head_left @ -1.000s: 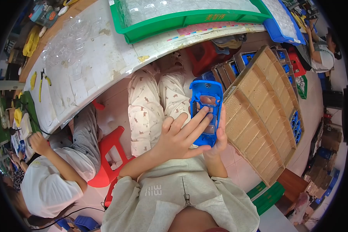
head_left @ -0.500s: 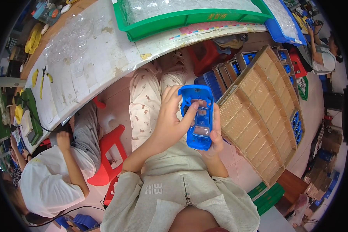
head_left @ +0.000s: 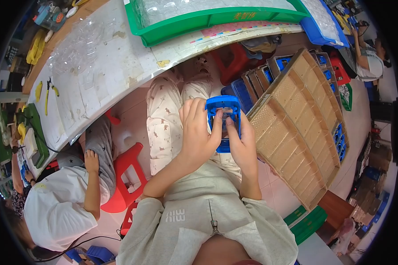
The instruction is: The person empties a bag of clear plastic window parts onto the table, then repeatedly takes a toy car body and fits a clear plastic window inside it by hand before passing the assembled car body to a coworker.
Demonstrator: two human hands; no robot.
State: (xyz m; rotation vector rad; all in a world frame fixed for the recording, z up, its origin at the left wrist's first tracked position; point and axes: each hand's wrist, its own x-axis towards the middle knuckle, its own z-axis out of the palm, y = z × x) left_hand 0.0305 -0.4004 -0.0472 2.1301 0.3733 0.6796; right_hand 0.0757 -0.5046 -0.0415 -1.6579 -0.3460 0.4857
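I hold a blue plastic frame (head_left: pixel 223 105) with a clear middle over my lap. My left hand (head_left: pixel 198 132) grips its left side, thumb pressed on its front. My right hand (head_left: pixel 243 143) grips its right side and lower end, thumb on the clear centre. Much of the frame's lower part is hidden behind my fingers. My patterned trousers (head_left: pixel 163 119) lie beneath.
A white worktable (head_left: pixel 97 75) curves above, bearing a green tray (head_left: pixel 199 22) of clear parts. A tan compartment rack (head_left: pixel 296 128) leans at my right beside blue crates (head_left: pixel 241 88). A person in a white shirt (head_left: pixel 53 212) sits at my left by a red stool (head_left: pixel 126 176).
I raised the blue frame a little and shifted my left hand from spread fingers across it to a grip on its left side. The person at my left lowered an arm onto a knee.
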